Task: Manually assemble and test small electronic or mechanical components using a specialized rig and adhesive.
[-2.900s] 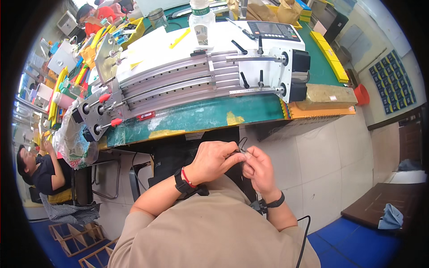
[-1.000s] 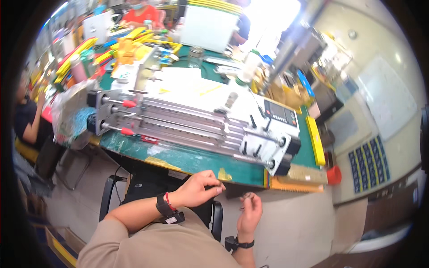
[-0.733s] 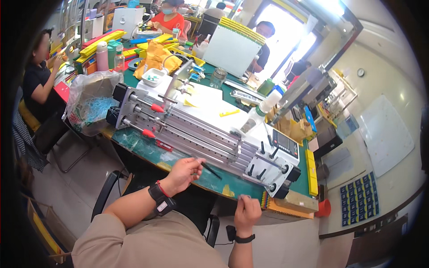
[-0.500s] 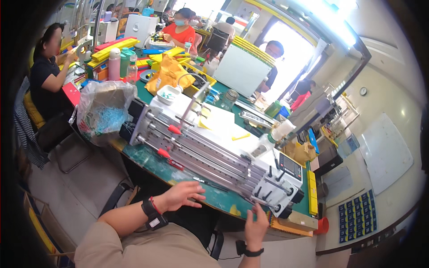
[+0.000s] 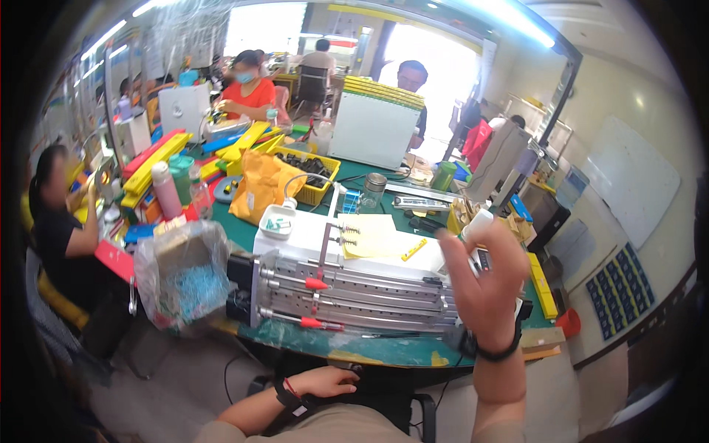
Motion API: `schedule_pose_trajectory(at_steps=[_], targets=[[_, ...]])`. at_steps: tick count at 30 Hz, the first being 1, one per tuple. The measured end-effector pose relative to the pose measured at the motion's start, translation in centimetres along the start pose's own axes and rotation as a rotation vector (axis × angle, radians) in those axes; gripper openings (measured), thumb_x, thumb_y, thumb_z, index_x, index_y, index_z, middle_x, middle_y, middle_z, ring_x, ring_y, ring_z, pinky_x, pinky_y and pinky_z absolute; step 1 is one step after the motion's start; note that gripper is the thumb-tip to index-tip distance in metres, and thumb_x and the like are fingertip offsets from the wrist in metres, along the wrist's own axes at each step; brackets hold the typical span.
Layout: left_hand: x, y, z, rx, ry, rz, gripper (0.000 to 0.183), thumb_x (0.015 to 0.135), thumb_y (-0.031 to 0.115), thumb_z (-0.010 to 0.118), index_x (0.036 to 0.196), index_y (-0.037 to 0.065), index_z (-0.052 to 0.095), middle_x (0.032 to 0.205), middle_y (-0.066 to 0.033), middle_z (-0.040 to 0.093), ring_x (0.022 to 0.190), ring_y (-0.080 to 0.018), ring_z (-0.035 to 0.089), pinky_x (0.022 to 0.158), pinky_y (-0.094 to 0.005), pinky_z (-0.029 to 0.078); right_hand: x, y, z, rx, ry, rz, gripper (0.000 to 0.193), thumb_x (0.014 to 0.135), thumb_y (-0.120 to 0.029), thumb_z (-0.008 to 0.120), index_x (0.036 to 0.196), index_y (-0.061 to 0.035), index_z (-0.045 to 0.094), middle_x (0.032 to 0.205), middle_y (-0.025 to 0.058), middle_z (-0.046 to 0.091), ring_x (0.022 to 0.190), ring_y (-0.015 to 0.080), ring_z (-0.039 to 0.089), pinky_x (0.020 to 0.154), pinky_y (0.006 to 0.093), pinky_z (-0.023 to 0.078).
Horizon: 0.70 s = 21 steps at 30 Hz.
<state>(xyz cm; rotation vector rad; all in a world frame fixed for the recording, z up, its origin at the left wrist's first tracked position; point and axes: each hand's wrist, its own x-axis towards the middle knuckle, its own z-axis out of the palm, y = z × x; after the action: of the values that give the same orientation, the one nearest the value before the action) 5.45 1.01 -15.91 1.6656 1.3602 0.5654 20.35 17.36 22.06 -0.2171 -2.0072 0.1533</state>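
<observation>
My right hand (image 5: 491, 284) is raised over the right end of a metal rail machine (image 5: 362, 299). Its thumb and forefinger stand apart in a curve, with nothing visible between them. Just beyond the fingertips shows the top of a white bottle (image 5: 480, 220); the hand hides the rest, and I see no clear contact. Low in front of the bench edge rests my left hand (image 5: 325, 382), its fingers loosely stretched and holding nothing. Two red-tipped parts (image 5: 316, 283) sit on the machine's left half. The hand and wrist cover much of the machine's right end.
Left of the machine stands a plastic-lined box (image 5: 181, 277) with thin blue pieces. Behind it are a white dish (image 5: 277, 224), an orange paper bag (image 5: 264, 188), a yellow basket (image 5: 314, 196) and a glass jar (image 5: 374, 190). Several people work around the green bench (image 5: 295, 340).
My right hand has risen from the front edge to above the machine's right end. My left hand has drawn back below the bench edge. The view has turned, levelling the machine.
</observation>
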Motion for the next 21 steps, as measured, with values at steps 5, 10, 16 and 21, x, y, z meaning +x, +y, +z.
schedule_pose_trajectory(at_steps=[5,10,16,21], targets=[[-0.6,-8.7,2.1,0.218,0.054,-0.012,0.052,0.106,0.037,0.064,0.144,0.002,0.065,0.135,-0.0247,0.071,0.125,-0.0408,0.068,0.107,-0.0471,0.054,9.5,6.7,9.6,-0.330,-0.190,-0.033,0.022,0.092,-0.021,0.077,0.101,-0.0028,0.070,0.097,0.0170,0.075,0.094,0.0394,0.070,0.086,0.0502,0.055],[-1.3,-9.2,1.1,-0.033,0.091,-0.080,0.044,0.105,0.032,0.065,0.135,0.000,0.068,0.130,-0.0248,0.072,0.122,-0.0414,0.068,0.104,-0.0468,0.054,15.0,15.5,18.6,-0.665,-0.626,0.340,0.045,0.086,-0.031,0.080,0.117,0.0012,0.074,0.116,0.0258,0.077,0.117,0.0430,0.071,0.099,0.0503,0.057],[-0.4,-10.6,0.6,0.033,0.167,0.032,0.038,0.099,0.025,0.068,0.126,-0.001,0.067,0.116,-0.0273,0.072,0.111,-0.0454,0.069,0.099,-0.0513,0.054,14.9,27.5,26.8,-0.671,-0.966,0.486,0.068,0.085,-0.041,0.082,0.138,0.0002,0.071,0.138,0.0259,0.071,0.129,0.0430,0.069,0.117,0.0516,0.050],[-3.9,-10.9,1.0,-0.186,0.198,0.002,0.048,0.105,0.030,0.063,0.143,0.000,0.060,0.132,-0.0267,0.069,0.121,-0.0446,0.066,0.109,-0.0481,0.050,12.1,33.3,36.1,-0.619,-1.210,0.447,0.109,0.072,-0.069,0.084,0.153,-0.0008,0.060,0.167,0.0303,0.043,0.163,0.0415,0.027,0.134,0.0444,0.023]])
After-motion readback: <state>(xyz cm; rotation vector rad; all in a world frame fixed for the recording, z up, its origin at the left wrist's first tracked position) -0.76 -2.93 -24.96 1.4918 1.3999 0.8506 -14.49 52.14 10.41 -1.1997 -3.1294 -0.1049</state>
